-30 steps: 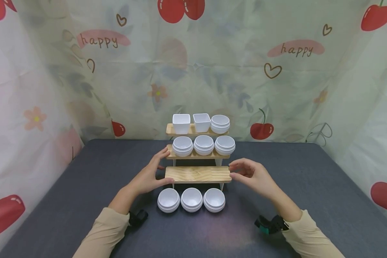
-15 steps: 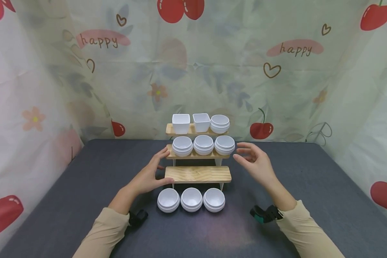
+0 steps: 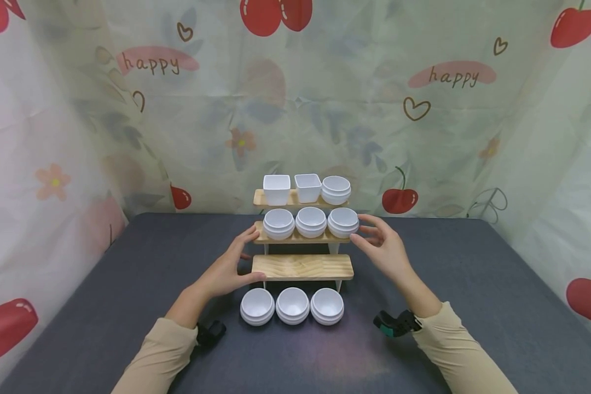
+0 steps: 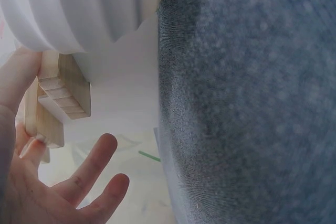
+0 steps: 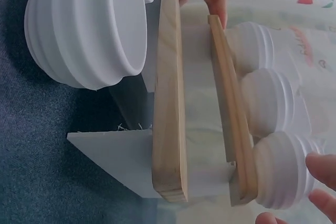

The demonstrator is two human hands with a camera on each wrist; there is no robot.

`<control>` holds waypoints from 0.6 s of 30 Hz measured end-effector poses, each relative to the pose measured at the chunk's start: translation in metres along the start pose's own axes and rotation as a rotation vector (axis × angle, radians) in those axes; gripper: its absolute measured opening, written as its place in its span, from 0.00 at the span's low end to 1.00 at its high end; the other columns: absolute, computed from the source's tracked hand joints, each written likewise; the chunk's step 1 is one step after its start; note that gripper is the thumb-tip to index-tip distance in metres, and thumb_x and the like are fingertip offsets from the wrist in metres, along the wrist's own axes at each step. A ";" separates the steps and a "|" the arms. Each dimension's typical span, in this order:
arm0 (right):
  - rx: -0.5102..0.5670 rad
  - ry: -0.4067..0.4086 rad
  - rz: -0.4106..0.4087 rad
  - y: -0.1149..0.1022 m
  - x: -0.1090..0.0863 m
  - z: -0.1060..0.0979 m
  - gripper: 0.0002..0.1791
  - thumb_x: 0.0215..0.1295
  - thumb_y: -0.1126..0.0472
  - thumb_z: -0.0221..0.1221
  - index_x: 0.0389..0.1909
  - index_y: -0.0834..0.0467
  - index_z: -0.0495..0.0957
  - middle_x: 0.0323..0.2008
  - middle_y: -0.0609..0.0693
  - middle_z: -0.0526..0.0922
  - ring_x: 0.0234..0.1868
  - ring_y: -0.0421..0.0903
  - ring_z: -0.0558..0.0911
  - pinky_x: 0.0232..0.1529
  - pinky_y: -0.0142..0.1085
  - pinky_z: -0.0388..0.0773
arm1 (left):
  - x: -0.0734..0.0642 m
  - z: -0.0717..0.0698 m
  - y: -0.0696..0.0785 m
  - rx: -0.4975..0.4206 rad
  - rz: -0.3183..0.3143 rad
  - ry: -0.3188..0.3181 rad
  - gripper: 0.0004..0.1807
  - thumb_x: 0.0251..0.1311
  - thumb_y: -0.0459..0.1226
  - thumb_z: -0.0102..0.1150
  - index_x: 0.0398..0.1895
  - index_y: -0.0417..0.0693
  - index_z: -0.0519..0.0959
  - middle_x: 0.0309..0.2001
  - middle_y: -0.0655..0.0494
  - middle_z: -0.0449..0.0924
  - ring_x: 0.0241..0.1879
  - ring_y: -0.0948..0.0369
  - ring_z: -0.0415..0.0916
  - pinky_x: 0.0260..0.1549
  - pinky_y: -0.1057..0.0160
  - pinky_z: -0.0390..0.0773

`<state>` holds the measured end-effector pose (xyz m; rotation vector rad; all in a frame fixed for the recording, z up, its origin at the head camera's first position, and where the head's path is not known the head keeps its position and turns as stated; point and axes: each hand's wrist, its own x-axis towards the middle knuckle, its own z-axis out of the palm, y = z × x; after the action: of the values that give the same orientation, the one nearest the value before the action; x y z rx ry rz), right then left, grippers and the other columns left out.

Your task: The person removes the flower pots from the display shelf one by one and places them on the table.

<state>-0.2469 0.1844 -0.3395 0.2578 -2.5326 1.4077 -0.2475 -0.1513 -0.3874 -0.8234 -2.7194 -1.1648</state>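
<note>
A three-tier wooden stand (image 3: 302,266) with white supports is in the middle of the table. My left hand (image 3: 226,271) holds its left end, thumb on the lowest shelf (image 5: 170,103) and fingertips at the middle shelf (image 5: 239,124). In the left wrist view two other fingers (image 4: 97,158) stick out free. On the middle shelf stand three round white ribbed bowls. My right hand (image 3: 388,253) is at the rightmost bowl (image 3: 343,222), with thumb and fingertips spread right at its side. That bowl (image 5: 278,169) stands upright on the shelf.
Two square white bowls (image 3: 277,189) and a round one (image 3: 336,190) stand on the top shelf. Three round white bowls (image 3: 293,305) are lined up on the dark table (image 3: 354,361) in front of the stand. A printed cloth (image 3: 295,126) hangs behind.
My right hand has left the lowest shelf's right end, moved up beside the middle shelf, and then leftward to the rightmost bowl. My left hand and the bowls stay put.
</note>
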 end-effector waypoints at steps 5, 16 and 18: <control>0.010 0.002 0.002 0.000 0.002 0.002 0.27 0.60 0.57 0.62 0.61 0.52 0.68 0.58 0.62 0.74 0.47 0.59 0.82 0.43 0.46 0.81 | 0.000 0.000 -0.001 0.000 0.005 0.002 0.51 0.49 0.43 0.69 0.72 0.52 0.47 0.75 0.49 0.40 0.61 0.43 0.67 0.54 0.48 0.75; 0.003 -0.002 -0.005 0.000 0.004 0.007 0.27 0.61 0.56 0.61 0.61 0.54 0.68 0.58 0.64 0.74 0.48 0.60 0.81 0.45 0.47 0.80 | -0.001 0.001 0.000 -0.008 0.021 0.010 0.50 0.50 0.43 0.69 0.72 0.51 0.48 0.75 0.49 0.41 0.59 0.44 0.69 0.53 0.49 0.76; 0.008 -0.001 -0.001 0.000 0.005 0.008 0.27 0.61 0.56 0.61 0.61 0.54 0.68 0.57 0.65 0.74 0.48 0.59 0.81 0.45 0.47 0.80 | -0.001 0.001 -0.001 -0.009 0.020 0.010 0.50 0.50 0.43 0.69 0.72 0.51 0.48 0.75 0.49 0.41 0.58 0.44 0.70 0.53 0.49 0.76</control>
<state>-0.2524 0.1773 -0.3419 0.2609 -2.5279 1.4175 -0.2465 -0.1517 -0.3888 -0.8415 -2.6934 -1.1742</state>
